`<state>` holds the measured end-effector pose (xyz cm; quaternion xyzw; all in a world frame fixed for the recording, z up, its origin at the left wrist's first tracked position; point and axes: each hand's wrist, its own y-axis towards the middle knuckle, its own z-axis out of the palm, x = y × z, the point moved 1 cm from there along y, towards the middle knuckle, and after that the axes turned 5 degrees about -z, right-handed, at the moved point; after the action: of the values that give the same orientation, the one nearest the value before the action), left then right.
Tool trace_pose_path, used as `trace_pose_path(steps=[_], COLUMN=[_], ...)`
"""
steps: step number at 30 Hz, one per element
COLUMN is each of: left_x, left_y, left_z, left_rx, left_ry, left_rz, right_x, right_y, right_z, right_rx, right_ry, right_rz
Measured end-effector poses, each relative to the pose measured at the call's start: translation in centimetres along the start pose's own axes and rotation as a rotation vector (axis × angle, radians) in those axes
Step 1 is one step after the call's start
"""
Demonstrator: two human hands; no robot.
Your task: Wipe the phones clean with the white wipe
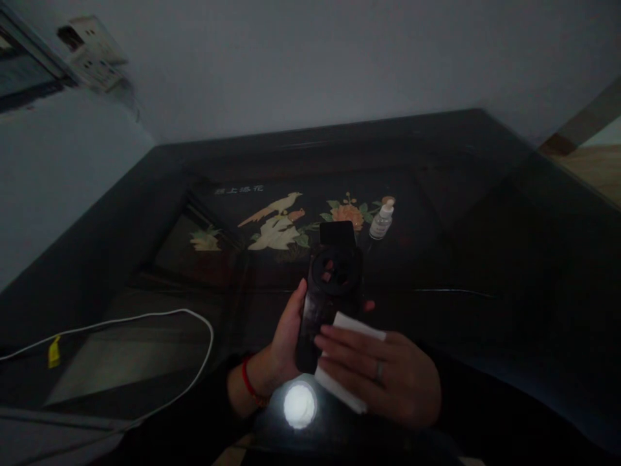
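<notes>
my left hand [284, 340] is closed around a black handheld device [321, 310], with the thumb running up its near side and one fingertip [369, 306] showing past its far edge. my right hand [388, 382] is flat over a folded white wipe [339, 366], its fingers pressing the wipe against the lower right edge of the device. a ring [379, 370] sits on one of those fingers, and a red cord [250, 382] circles my left wrist.

the device is held above a dark lacquered table [451, 194]. its long axis runs away from me, leaning slightly right, with the low end at my palm and a flat dark tab [337, 233] at the far end. a round ringed opening [334, 268] on the device faces up toward me.

just beyond the device and to its right stands a small clear bottle [381, 221] with a white top. directly beyond the device, a bird and flower inlay [295, 220] covers the tabletop. well left of the device, a white cable [145, 316] loops past a yellow tag [54, 353]. a bright round glare [299, 406] sits just below the device, and a wall socket panel [92, 55] is far off to its upper left.
</notes>
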<state>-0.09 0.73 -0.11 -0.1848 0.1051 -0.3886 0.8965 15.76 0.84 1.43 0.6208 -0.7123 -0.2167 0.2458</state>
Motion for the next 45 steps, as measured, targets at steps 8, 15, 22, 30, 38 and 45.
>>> trace_pose_path(steps=[8, 15, 22, 30, 38, 45], left_x=[-0.6, -0.9, -0.1, -0.1, -0.8, -1.2], left_y=[0.0, -0.4, -0.4, -0.7, -0.2, -0.3], left_z=[0.2, 0.5, -0.4, -0.2, 0.6, 0.9], left_rx=[-0.004, 0.111, 0.205, 0.265, 0.064, 0.114], left_ry=[-0.071, 0.033, 0.174, 0.198, 0.011, -0.011], left_rz=[0.073, 0.01, -0.104, -0.149, 0.057, 0.053], right_x=[-1.4, -0.4, -4.3, -4.3, -1.1, -1.0], right_y=[-1.0, -1.3, -1.7, -1.5, -1.3, -1.1], right_z=[-0.5, -0.2, -2.5, -3.1, -1.6, -1.9], right_rx=[-0.014, -0.056, -0.131, -0.149, -0.038, -0.057], right_ry=[-0.028, 0.038, -0.067, -0.134, -0.013, 0.014], right_rz=[0.174, -0.006, 0.297, 0.304, 0.075, 0.126])
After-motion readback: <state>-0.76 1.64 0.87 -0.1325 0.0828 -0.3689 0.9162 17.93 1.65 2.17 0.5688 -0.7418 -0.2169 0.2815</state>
